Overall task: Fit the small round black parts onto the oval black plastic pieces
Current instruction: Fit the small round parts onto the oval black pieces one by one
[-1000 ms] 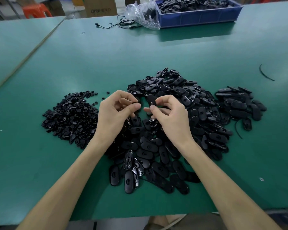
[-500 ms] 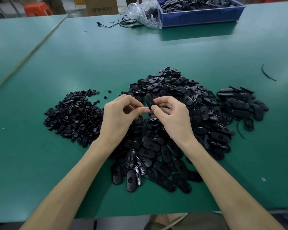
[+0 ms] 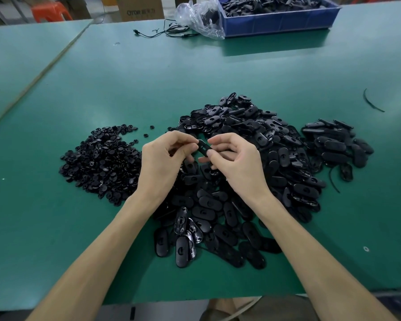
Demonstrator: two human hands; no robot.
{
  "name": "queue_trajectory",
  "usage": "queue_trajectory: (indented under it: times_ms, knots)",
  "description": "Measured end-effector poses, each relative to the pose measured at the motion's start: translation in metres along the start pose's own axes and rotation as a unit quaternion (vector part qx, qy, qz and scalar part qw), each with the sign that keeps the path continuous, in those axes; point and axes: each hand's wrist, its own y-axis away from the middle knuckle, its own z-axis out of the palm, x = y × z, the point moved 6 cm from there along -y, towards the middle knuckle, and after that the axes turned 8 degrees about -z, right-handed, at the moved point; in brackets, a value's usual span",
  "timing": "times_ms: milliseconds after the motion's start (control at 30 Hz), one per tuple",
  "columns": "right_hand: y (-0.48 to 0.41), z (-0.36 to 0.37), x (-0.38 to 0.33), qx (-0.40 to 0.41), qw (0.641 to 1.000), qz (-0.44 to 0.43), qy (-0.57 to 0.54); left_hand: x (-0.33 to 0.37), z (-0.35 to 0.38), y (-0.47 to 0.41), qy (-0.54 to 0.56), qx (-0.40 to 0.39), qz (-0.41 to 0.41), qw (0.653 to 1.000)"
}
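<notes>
One oval black piece (image 3: 204,148) is held above the table between both hands. My right hand (image 3: 236,163) pinches its near end with thumb and forefinger. My left hand (image 3: 162,161) has curled fingers touching its far left end; whether a round part sits under those fingers is hidden. A big heap of oval pieces (image 3: 252,172) spreads beneath and to the right of my hands. The pile of small round black parts (image 3: 102,161) lies to the left.
A smaller stack of oval pieces (image 3: 336,144) sits at the far right. At the back stand a blue bin (image 3: 280,22) full of black parts, a clear plastic bag (image 3: 199,17) and a black cable (image 3: 162,32). A seam (image 3: 44,68) divides two green tables.
The hands have drawn slightly apart and the oval piece has turned, now lying flatter and showing its face between the fingertips. The piles have not moved.
</notes>
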Motion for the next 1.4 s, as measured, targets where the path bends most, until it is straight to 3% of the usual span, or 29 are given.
queue_trajectory:
  times_ms: [300,933,1400]
  knots:
    - [-0.0007,0.0001,-0.0003,-0.001,1.0,-0.005,-0.007,0.0017,-0.0005,-0.0003,0.004,0.004,-0.009,1.0]
    - [-0.0019,0.0008,0.0013,-0.017,0.999,-0.016,-0.029,0.004,0.0064,0.0055,-0.138,0.041,0.055,0.988]
    - [-0.0025,0.0006,0.0031,-0.022,0.998,-0.022,-0.062,0.0065,0.0068,0.0074,-0.126,0.044,0.057,0.989]
